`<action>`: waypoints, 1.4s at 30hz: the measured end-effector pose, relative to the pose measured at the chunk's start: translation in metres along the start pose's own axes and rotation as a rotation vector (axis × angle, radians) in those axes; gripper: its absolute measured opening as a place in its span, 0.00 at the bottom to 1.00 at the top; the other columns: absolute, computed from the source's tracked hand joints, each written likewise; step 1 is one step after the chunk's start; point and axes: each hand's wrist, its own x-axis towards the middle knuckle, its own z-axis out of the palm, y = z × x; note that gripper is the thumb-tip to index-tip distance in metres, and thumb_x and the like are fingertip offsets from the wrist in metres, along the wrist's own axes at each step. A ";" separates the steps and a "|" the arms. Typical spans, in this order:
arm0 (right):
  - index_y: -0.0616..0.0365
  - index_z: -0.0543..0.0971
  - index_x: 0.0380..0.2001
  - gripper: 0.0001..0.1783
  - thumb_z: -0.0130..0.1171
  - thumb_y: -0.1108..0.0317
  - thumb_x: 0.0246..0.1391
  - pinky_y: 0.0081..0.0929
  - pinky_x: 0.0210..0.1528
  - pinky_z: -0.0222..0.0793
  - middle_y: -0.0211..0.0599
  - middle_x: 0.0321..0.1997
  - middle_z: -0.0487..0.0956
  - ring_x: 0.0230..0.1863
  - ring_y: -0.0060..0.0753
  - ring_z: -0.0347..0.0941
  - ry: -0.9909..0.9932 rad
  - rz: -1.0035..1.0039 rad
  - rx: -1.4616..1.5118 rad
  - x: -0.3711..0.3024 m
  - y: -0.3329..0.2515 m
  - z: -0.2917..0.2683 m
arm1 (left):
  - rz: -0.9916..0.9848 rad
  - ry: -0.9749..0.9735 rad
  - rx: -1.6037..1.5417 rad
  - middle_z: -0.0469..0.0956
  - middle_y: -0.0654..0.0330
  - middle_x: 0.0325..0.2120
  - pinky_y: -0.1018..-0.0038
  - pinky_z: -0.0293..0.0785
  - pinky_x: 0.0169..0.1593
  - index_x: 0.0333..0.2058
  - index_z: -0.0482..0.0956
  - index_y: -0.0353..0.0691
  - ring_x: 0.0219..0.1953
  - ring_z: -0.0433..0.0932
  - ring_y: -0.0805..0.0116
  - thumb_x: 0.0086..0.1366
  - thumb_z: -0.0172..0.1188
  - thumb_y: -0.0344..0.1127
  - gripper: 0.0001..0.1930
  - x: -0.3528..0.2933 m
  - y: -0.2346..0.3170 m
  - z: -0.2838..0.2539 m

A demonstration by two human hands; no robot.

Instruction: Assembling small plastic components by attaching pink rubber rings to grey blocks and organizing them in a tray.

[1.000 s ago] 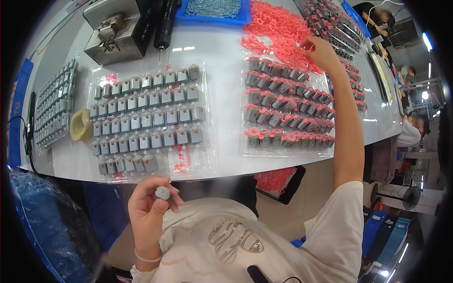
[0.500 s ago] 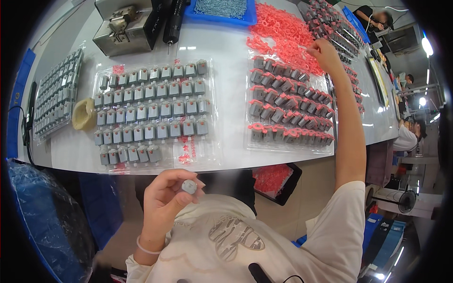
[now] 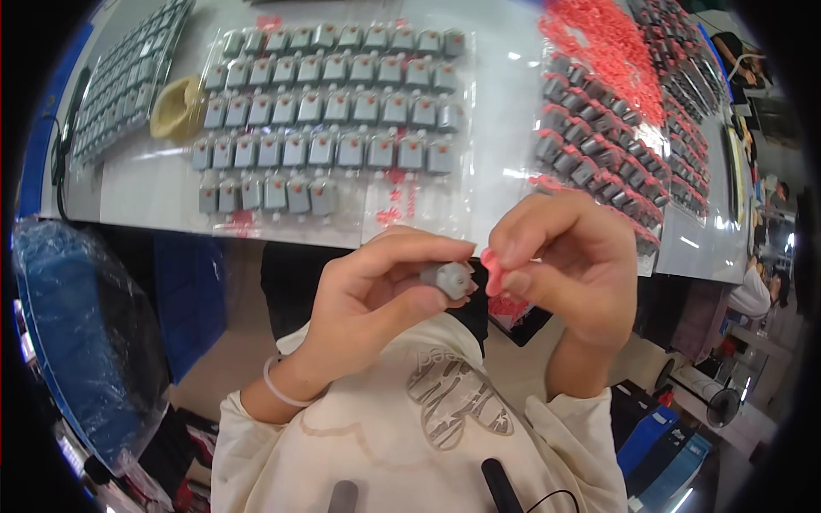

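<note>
Between the thumb and fingers of my left hand (image 3: pixel 368 295) is a small grey motor (image 3: pixel 451 280), its round end turned toward my right hand. My right hand (image 3: pixel 569 265) pinches a small pink plastic piece (image 3: pixel 492 272) a short way from the motor; the two do not touch. Both hands are in front of the table's near edge. Beyond my left hand, rows of grey motors (image 3: pixel 333 109) stand in a clear plastic tray (image 3: pixel 351 211). Beyond my right hand are motors fitted with pink pieces (image 3: pixel 599 145).
A heap of loose pink pieces (image 3: pixel 603 43) lies at the far right. Another tray of motors (image 3: pixel 132 81) and a yellowish cup-like object (image 3: pixel 177 109) are at the left. A plastic-covered blue bin (image 3: pixel 90 333) stands left of me. Other people (image 3: pixel 748 291) sit at the far right.
My right hand has come back from the pink heap with a pink piece, stopping beside my left hand. The motor is still in my left hand, and the view has shifted.
</note>
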 end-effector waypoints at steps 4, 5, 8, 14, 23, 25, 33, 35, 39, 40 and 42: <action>0.65 0.78 0.30 0.09 0.58 0.86 0.42 0.16 0.30 0.69 0.37 0.31 0.77 0.29 0.22 0.74 0.088 -0.063 -0.232 -0.005 0.015 0.021 | -0.020 0.187 -0.192 0.70 0.52 0.44 0.72 0.78 0.44 0.47 0.68 0.27 0.45 0.74 0.68 0.59 0.54 0.18 0.17 -0.005 -0.003 0.008; 0.65 0.78 0.30 0.09 0.58 0.86 0.42 0.16 0.30 0.69 0.37 0.31 0.77 0.29 0.22 0.74 0.085 -0.055 -0.227 -0.006 0.017 0.023 | -0.024 0.196 -0.193 0.70 0.52 0.44 0.72 0.78 0.44 0.47 0.68 0.27 0.45 0.74 0.68 0.59 0.54 0.18 0.17 -0.008 -0.005 0.005; 0.67 0.78 0.29 0.09 0.59 0.84 0.41 0.16 0.29 0.65 0.42 0.30 0.74 0.30 0.26 0.70 0.100 -0.121 -0.431 -0.006 0.019 0.027 | 0.045 0.187 -0.093 0.74 0.52 0.39 0.73 0.78 0.44 0.41 0.69 0.26 0.39 0.77 0.68 0.57 0.57 0.18 0.13 -0.010 -0.009 0.000; 0.64 0.80 0.28 0.08 0.65 0.75 0.41 0.16 0.26 0.63 0.41 0.29 0.74 0.26 0.23 0.69 0.087 -0.262 -0.564 -0.009 0.029 0.024 | 0.062 0.125 -0.096 0.75 0.52 0.38 0.74 0.77 0.45 0.41 0.70 0.26 0.41 0.77 0.67 0.57 0.57 0.17 0.12 -0.015 -0.014 -0.002; 0.56 0.83 0.31 0.14 0.68 0.65 0.36 0.18 0.27 0.66 0.35 0.32 0.76 0.28 0.25 0.70 -0.011 -0.362 -0.607 -0.019 0.033 0.010 | -0.018 0.077 -0.184 0.74 0.51 0.39 0.73 0.76 0.46 0.40 0.70 0.27 0.42 0.77 0.66 0.55 0.58 0.15 0.14 -0.016 -0.018 0.002; 0.52 0.84 0.30 0.14 0.69 0.64 0.35 0.18 0.27 0.61 0.30 0.30 0.75 0.27 0.24 0.67 -0.039 -0.391 -0.644 -0.018 0.033 0.008 | 0.023 0.076 -0.173 0.74 0.52 0.38 0.73 0.76 0.46 0.41 0.69 0.28 0.42 0.77 0.66 0.54 0.58 0.15 0.15 -0.017 -0.020 0.004; 0.44 0.82 0.23 0.11 0.70 0.57 0.34 0.25 0.32 0.55 0.25 0.25 0.66 0.28 0.27 0.59 -0.097 -0.352 -0.602 -0.018 0.039 0.011 | 0.154 0.100 0.009 0.73 0.54 0.34 0.71 0.75 0.46 0.38 0.63 0.34 0.42 0.78 0.65 0.51 0.63 0.17 0.19 -0.024 -0.016 0.008; 0.45 0.82 0.22 0.10 0.71 0.58 0.34 0.24 0.31 0.55 0.24 0.25 0.66 0.28 0.27 0.59 -0.138 -0.342 -0.584 -0.018 0.040 0.010 | 0.036 0.205 0.032 0.74 0.53 0.29 0.73 0.76 0.42 0.31 0.61 0.40 0.36 0.77 0.66 0.50 0.69 0.30 0.21 -0.025 -0.013 0.013; 0.46 0.81 0.22 0.09 0.71 0.61 0.35 0.25 0.30 0.55 0.24 0.25 0.66 0.28 0.28 0.59 -0.177 -0.294 -0.462 -0.022 0.039 0.007 | -0.010 0.102 0.052 0.74 0.54 0.28 0.73 0.76 0.41 0.31 0.61 0.41 0.35 0.77 0.67 0.51 0.68 0.29 0.20 -0.022 -0.008 0.010; 0.46 0.81 0.22 0.08 0.71 0.62 0.35 0.25 0.30 0.55 0.25 0.25 0.66 0.28 0.28 0.59 -0.194 -0.280 -0.435 -0.023 0.039 0.007 | 0.026 0.060 0.004 0.74 0.54 0.31 0.72 0.75 0.43 0.32 0.63 0.39 0.36 0.76 0.68 0.50 0.66 0.23 0.18 -0.024 -0.011 0.008; 0.47 0.81 0.23 0.09 0.70 0.61 0.35 0.23 0.31 0.53 0.26 0.27 0.67 0.28 0.26 0.59 -0.210 -0.246 -0.347 -0.023 0.039 0.006 | 0.062 0.001 -0.051 0.74 0.53 0.33 0.71 0.73 0.44 0.33 0.64 0.36 0.38 0.76 0.69 0.49 0.64 0.17 0.17 -0.023 -0.012 0.007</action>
